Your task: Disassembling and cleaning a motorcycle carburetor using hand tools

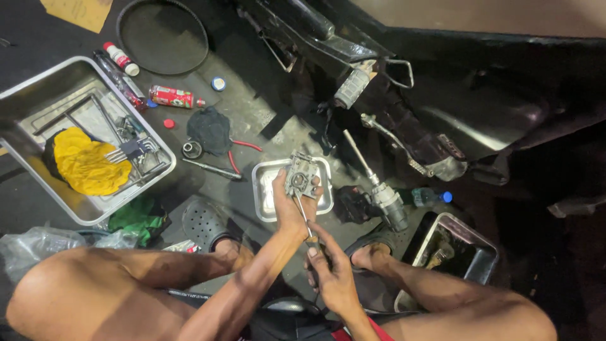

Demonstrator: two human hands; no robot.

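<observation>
Fingers of left hand [290,205] clamp a heavy, rigid metal carburetor [302,175] by its body; right hand [333,275] grips a screwdriver [304,218] over a small tray [264,189].

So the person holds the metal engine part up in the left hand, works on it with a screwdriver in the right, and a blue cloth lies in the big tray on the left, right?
Not quite. The cloth in the big tray is yellow, not blue, as the head view shows. The rest holds: the left hand holds the metal engine part up, and the right hand works on it with a screwdriver.
</observation>
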